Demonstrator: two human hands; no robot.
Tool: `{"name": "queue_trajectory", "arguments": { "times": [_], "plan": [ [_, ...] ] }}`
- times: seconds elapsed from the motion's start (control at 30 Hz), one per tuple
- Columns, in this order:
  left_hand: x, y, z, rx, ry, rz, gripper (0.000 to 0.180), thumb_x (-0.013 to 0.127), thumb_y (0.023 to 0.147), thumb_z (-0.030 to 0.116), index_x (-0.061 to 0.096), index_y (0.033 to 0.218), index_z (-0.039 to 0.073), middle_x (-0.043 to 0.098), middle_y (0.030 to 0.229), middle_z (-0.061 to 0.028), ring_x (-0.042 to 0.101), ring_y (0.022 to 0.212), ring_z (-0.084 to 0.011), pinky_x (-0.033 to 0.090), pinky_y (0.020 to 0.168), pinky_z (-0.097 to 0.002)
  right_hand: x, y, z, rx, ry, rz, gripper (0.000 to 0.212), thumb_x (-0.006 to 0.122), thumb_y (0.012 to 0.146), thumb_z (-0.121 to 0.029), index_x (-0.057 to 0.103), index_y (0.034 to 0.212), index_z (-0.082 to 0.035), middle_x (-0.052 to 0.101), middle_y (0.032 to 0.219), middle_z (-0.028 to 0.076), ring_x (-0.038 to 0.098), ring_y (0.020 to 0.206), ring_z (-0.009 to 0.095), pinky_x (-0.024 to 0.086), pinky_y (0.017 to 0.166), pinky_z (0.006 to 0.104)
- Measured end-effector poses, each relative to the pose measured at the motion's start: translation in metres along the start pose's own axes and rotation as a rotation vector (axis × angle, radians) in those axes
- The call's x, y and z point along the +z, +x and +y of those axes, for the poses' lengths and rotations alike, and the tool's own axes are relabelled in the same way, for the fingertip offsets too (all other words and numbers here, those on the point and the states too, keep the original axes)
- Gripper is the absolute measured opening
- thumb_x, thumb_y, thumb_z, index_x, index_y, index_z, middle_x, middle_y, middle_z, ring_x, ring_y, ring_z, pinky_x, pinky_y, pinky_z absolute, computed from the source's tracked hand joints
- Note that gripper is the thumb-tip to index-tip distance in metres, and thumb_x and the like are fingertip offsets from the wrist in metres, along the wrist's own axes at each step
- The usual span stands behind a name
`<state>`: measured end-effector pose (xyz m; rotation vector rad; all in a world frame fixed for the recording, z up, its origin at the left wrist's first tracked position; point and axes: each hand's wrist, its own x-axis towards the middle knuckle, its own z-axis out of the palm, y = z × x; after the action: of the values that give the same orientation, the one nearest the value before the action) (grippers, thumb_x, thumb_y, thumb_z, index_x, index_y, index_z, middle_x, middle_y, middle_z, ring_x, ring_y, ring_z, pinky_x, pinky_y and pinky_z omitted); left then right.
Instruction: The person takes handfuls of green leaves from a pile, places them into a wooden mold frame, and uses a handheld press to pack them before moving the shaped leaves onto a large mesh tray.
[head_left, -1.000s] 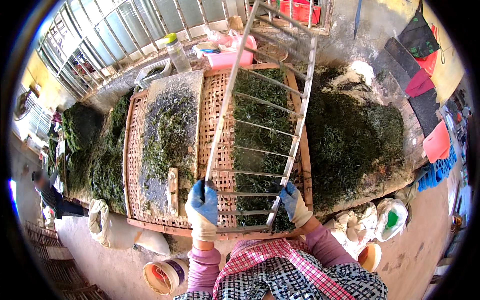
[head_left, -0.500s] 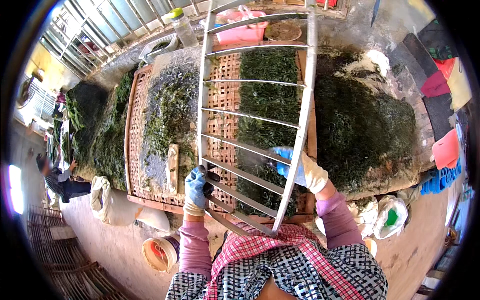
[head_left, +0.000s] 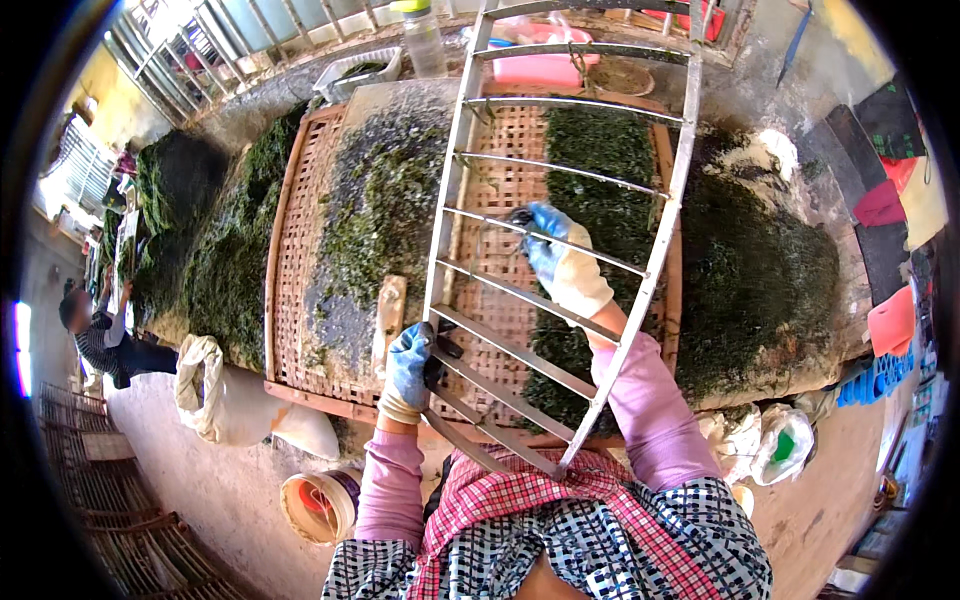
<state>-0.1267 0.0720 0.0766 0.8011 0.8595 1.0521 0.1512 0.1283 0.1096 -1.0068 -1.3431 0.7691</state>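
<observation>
Over the woven tray (head_left: pixel 298 250) slants a ladder-like metal frame (head_left: pixel 652 272), its near end against the red checked cloth (head_left: pixel 510 497). The left hand (head_left: pixel 405 370) curls its fingers around the frame's left side; the right hand (head_left: pixel 570 265) is beneath it, fingers bent, gripping anything or not, I cannot tell. Dark green strands (head_left: pixel 595 140) lie right.

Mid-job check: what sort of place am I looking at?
Probably a small workshop for handling seaweed-like greens: there's a broad heap of dark green strands, a wood-edged woven tray and a ladder-like metal frame.
</observation>
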Motion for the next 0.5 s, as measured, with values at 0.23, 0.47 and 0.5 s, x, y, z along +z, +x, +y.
{"name": "queue_trajectory", "arguments": {
  "times": [0.23,0.47,0.5],
  "plan": [
    [-0.100,-0.008,0.066,0.021,0.009,0.188,0.022,0.060,0.098,0.020,0.071,0.112,0.007,0.070,0.075,-0.0015,0.038,0.045,-0.0016,0.026,0.041,-0.0189,0.084,-0.065,0.024,0.428,0.157,0.193,0.031,0.060,0.097,-0.028,0.062,0.117,-0.005,0.059,0.083,0.002,0.058,0.075,0.018,0.048,0.066,0.0302],
    [-0.189,0.028,0.098,-0.037,0.203,0.376,0.027,0.060,0.100,0.029,0.074,0.112,0.009,0.070,0.070,-0.0009,0.032,0.040,-0.0009,0.023,0.037,-0.0203,0.171,-0.091,-0.002,0.709,0.266,0.008,0.024,0.060,0.099,-0.017,0.054,0.117,-0.003,0.048,0.087,-0.005,0.044,0.074,0.006,0.040,0.063,0.0206],
    [-0.199,0.037,0.091,-0.060,0.184,0.386,0.025,0.061,0.100,0.028,0.074,0.110,0.009,0.068,0.068,0.0010,0.032,0.040,-0.0013,0.023,0.037,-0.0205,0.176,-0.091,0.015,0.745,0.406,0.091,0.018,0.056,0.095,0.000,0.053,0.113,-0.003,0.047,0.088,-0.003,0.044,0.074,0.007,0.040,0.063,0.0213]
  ]
}}
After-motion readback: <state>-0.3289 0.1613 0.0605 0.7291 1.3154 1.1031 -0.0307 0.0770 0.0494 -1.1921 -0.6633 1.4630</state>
